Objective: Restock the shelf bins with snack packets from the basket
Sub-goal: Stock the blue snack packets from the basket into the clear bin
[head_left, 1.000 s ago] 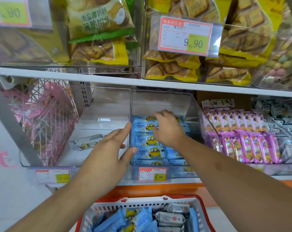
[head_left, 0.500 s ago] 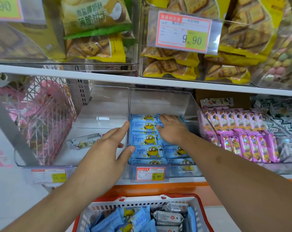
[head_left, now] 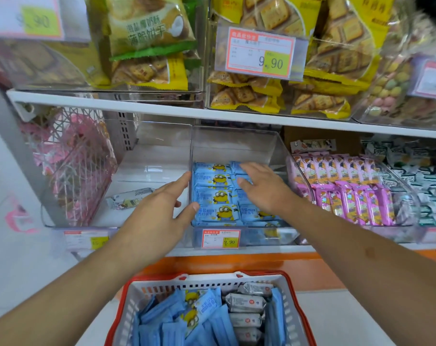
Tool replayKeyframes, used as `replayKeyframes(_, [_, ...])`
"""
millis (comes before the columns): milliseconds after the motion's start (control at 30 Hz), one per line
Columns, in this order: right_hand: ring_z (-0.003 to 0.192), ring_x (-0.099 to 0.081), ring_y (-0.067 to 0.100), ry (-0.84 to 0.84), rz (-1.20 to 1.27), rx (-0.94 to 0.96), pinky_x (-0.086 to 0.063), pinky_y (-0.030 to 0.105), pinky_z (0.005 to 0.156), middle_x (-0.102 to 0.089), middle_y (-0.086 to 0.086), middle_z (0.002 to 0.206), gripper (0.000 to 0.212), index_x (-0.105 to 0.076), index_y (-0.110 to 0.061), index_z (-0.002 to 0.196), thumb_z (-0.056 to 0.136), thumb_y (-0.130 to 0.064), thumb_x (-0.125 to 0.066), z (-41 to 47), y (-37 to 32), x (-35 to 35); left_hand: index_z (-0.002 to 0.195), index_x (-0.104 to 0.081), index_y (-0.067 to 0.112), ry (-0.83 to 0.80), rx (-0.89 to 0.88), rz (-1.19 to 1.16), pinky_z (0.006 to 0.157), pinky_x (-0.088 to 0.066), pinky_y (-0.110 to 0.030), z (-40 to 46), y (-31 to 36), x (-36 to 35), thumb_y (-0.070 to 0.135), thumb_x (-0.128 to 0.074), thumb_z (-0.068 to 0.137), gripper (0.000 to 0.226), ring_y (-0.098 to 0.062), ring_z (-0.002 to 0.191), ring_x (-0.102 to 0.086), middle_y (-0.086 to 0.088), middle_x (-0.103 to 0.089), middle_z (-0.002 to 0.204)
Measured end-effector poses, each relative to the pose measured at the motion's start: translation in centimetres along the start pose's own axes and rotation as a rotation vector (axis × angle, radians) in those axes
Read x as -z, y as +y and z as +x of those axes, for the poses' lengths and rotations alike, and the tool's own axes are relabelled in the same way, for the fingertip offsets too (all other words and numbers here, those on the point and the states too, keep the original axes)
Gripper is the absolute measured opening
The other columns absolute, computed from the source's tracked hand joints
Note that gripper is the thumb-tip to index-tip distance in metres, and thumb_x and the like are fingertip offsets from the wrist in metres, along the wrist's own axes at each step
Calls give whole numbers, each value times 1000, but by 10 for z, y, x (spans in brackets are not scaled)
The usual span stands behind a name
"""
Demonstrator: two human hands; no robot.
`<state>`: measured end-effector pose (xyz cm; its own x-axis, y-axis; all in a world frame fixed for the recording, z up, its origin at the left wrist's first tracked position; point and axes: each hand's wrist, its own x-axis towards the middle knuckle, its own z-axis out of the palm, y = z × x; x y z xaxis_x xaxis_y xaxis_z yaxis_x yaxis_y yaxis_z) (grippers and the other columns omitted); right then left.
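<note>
Now Both Hands Tidy the Blue Packets in the Middle Bin

Both hands are up at the middle bin (head_left: 274, 146), the clear one on the lower shelf with an orange price tag (head_left: 221, 238) on its front. Blue packets (head_left: 213, 196) lie flat inside it in two columns, their long sides running left to right across the bin. The right hand (head_left: 264, 188) rests on top of the right column with its fingers (head_left: 248, 168) spread and nearly straight, pressing rather than gripping anything. The left hand (head_left: 159, 208) sits at the bin's left wall, fingers straight and holding nothing, its thumb reaching the left column's front corner.

My guess is that the rows are being squared up, so the next load still has to be fetched. That supply lies in the basket (head_left: 296, 310), directly below the bin and nearer the person, where more blue packets (head_left: 177, 328) stand jumbled on edge to the left of a few grey packets (head_left: 245, 302). Neither hand looks clearly nearer; each would have to pull back and drop down.

Left of the middle bin, a second clear bin (head_left: 149, 136) holds a single grey packet (head_left: 132, 199), so the grey ones probably belong there. Right of it stand rows of pink packets (head_left: 346, 186).
</note>
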<state>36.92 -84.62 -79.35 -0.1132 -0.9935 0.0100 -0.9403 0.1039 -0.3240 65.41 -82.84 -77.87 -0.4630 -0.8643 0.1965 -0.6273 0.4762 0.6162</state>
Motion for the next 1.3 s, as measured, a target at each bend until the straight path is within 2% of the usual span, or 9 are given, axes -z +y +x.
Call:
replayKeyframes(133, [130, -46, 22, 245, 127, 147, -38, 38, 112, -58, 2, 134, 38, -62, -17, 133, 105, -39, -51, -81, -21, 14, 154, -37, 31, -4, 10, 3, 95, -51, -30, -25, 4, 5, 45, -59, 98, 62, -4, 107, -59, 9, -56, 137])
replayKeyframes(233, [101, -51, 17, 338, 122, 315, -42, 31, 89, -58, -3, 102, 13, -63, -15, 104, 100, -26, -55, -150, -31, 11, 134, -56, 16, 128, -70, 98, 97, -51, -40, -53, 4, 12, 36, -60, 97, 43, -18, 106, -61, -2, -62, 119])
replayKeyframes(400, [95, -57, 21, -108, -125, 173, -38, 35, 69, -61, -2, 98, 9, -55, -21, 105, 96, -22, -55, -211, -9, -45, 96, -60, 29, -21, 89, 168, 74, -52, -34, -106, 6, 17, 47, -53, 95, 19, -14, 81, -63, 9, -67, 83])
replayKeyframes(467, [99, -60, 24, -401, -236, -12, -37, 33, 65, -62, 2, 108, 20, -53, -21, 115, 95, -19, -55, -217, 9, -71, 102, -60, 28, -230, 199, 289, 80, -55, -37, -124, -11, 2, 57, -42, 95, 35, -19, 92, -66, 4, -69, 97])
replayKeyframes(567, [100, -59, 26, -597, -274, -156, -52, 34, 73, -59, 10, 131, 53, -42, -25, 148, 96, -18, -51, -224, 28, -97, 145, -40, 11, -599, 375, 553, 94, -49, -42, -153, -42, -32, 43, -32, 108, 49, -36, 122, -53, -16, -45, 138])
replayKeyframes(733, [98, -57, 23, -632, -300, -274, -49, 32, 75, -56, 8, 129, 68, -31, -26, 158, 95, -19, -55, -230, 33, -128, 157, -8, -4, -696, 713, 377, 106, -45, -41, -184, -75, -64, 56, -36, 104, 84, -37, 131, -53, -27, -19, 158])
replayKeyframes(1067, [93, -68, 24, -296, -283, -360, -55, 33, 66, -69, 4, 109, 37, -53, -23, 138, 102, -27, -54, -230, 46, -134, 147, -37, 16, -736, 533, 634, 99, -49, -42, -157, -47, -53, 37, -47, 100, 53, -30, 128, -52, -10, -42, 146])
replayKeyframes(1200, [67, -68, 16, -177, 68, -400, -62, 37, 61, -67, -2, 80, 7, -58, -25, 92, 94, -22, -64, -225, 34, -107, 132, -53, 21, -800, 336, 521, 95, -52, -38, -139, -13, -36, 44, -42, 101, 40, -20, 114, -59, -2, -58, 128])
replayKeyframes(1300, [57, -69, 17, -230, 492, -402, -62, 39, 55, -70, 10, 78, 15, -60, -12, 94, 93, -15, -75, -221, -3, -70, 122, -61, 20, -761, 200, 392, 91, -54, -39, -130, 17, -23, 53, -45, 101, 43, -19, 102, -64, -2, -65, 123])
